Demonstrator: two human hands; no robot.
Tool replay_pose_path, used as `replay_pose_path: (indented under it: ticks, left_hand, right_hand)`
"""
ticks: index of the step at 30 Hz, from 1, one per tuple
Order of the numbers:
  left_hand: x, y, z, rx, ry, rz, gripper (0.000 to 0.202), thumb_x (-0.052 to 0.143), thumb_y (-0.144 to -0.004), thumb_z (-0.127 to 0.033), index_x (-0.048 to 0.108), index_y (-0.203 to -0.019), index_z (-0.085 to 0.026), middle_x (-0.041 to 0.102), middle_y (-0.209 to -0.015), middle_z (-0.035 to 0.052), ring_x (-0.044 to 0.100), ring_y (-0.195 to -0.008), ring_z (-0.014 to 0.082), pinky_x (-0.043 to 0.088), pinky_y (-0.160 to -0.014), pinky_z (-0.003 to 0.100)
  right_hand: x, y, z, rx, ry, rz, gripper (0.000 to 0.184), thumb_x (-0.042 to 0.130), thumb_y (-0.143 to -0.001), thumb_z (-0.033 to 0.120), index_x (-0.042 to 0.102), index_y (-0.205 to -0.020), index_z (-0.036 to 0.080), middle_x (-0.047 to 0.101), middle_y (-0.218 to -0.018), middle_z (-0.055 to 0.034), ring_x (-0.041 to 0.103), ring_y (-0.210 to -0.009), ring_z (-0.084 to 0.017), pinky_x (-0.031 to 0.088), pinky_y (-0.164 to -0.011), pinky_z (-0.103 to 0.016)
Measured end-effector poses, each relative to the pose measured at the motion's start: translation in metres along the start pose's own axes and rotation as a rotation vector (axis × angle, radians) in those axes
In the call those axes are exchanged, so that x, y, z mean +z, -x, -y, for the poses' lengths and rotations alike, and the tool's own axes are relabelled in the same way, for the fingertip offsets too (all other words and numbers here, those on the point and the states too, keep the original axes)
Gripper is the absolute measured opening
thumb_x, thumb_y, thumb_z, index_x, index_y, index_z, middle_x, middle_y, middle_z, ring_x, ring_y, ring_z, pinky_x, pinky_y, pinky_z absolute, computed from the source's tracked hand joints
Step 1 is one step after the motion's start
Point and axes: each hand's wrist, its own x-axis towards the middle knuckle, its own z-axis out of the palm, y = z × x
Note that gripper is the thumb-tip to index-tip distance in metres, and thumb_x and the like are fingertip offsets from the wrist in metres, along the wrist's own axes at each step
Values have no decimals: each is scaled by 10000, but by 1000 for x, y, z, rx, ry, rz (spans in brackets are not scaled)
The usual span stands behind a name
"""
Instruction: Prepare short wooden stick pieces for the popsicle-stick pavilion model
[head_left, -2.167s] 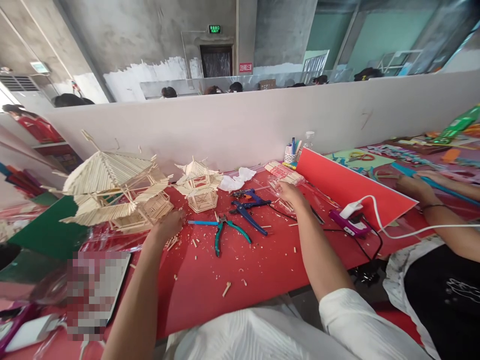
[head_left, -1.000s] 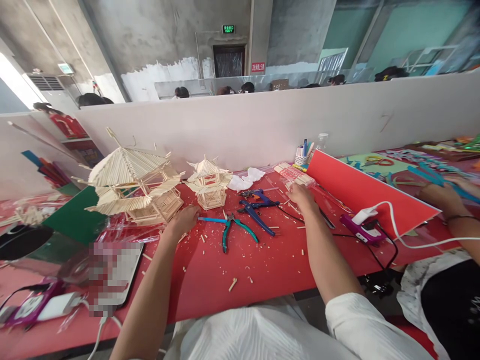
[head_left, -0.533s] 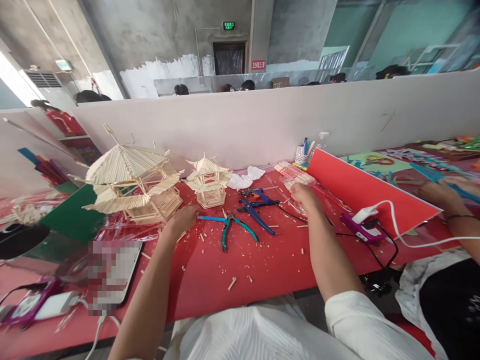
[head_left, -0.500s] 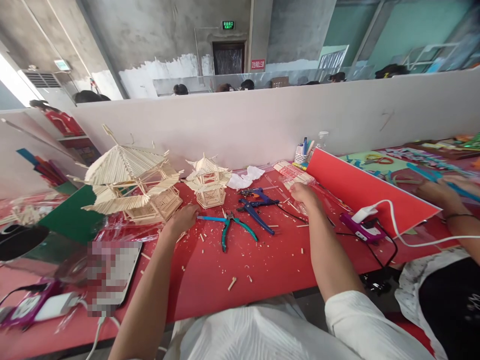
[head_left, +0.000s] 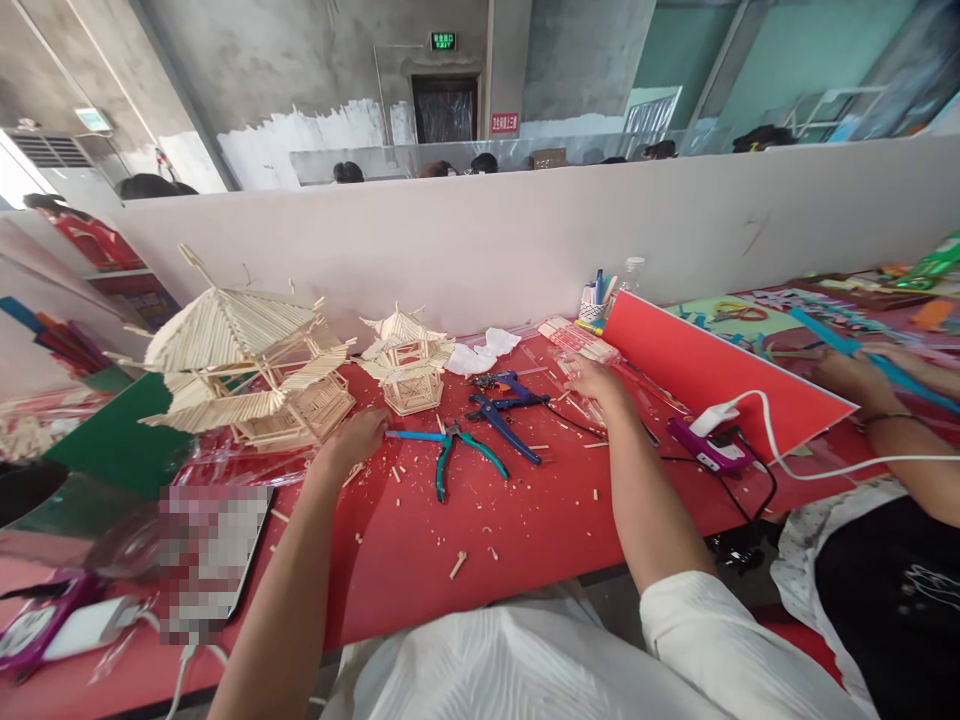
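Using the pliers with green handles [head_left: 453, 431] as the landmark here, since they're lying near the middle of the red table [head_left: 540, 530] with the 2 handles spread toward the person.

Left hand [head_left: 360, 435] is down just left of the pliers, fingers curled. The fingertips are hidden, so I can't tell if they're pinching anything. A blue strip [head_left: 415, 435] runs from right by that hand to the head of the pliers. Further left of the pliers is the big stick house [head_left: 232, 330], its base right behind the hand. The small stick house [head_left: 409, 368] stands beyond the pliers, a bit left.

Right hand [head_left: 596, 385] is off to the right of the pliers and a little beyond, fingers bent down by the near end of a packet of sticks [head_left: 577, 340]. Can't tell if it's gripping any, the back of the hand blocks the view.

Just right of the pliers there's a blue tool [head_left: 508, 430] with a long handle, and past that a crumpled tissue [head_left: 487, 350]. Way right of the pliers: a leaning red board [head_left: 712, 365], a purple power strip [head_left: 701, 447] and a co-worker's hand [head_left: 847, 380]. Little stick bits [head_left: 458, 564] are scattered all around the pliers.
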Motion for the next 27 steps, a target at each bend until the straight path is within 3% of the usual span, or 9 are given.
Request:
replay_pose_path:
  ticks: [4,9,15,19,24,27]
  left_hand:
    - [0,-2,2,11,-27,17,242,427,-903,-192,666,-939,-206,706,-966,79,661,-923,202,486,-835,278]
    - [0,-2,3,30,-25,25,248,413,-908,-181,659,-940,-204,704,-976,79,660,-919,202,480,-843,287]
    - [-1,-2,1,40,-38,27,258,416,-902,-148,663,-954,-199,713,-991,83,665,-933,210,473,-829,284]
    - [-1,-2,1,33,-20,16,246,426,-894,-156,665,-929,-202,709,-976,85,664,-930,214,477,-832,288]
    - [0,-2,2,19,-27,19,245,428,-889,-162,664,-941,-203,708,-975,84,661,-919,209,484,-834,290]
    - [0,-2,3,33,-34,26,239,423,-894,-174,656,-936,-203,708,-978,82,663,-923,207,485,-842,288]
  right_hand:
    - [-3,-1,3,1,-63,-92,430,533,-864,124,673,-1261,213,698,-1266,-85,659,-1082,-207,461,-875,-245]
    - [-6,1,4,50,-40,-138,362,531,-855,111,735,-1140,200,728,-1202,-89,674,-1053,-215,457,-836,-245]
    - [-11,0,9,53,-122,-208,339,618,-860,284,675,-1179,187,745,-1122,-93,679,-982,-227,475,-822,-268]
    - [-11,1,10,37,-179,-152,325,464,-958,244,629,-1229,171,749,-1060,-99,688,-930,-195,476,-811,-258]
    - [-4,5,7,43,62,-45,336,700,-821,300,686,-1149,232,731,-1101,-87,640,-1068,-243,466,-872,-291]
    - [-1,3,7,75,122,-21,328,711,-803,294,717,-1119,206,732,-1066,-131,639,-1077,-274,461,-869,-309]
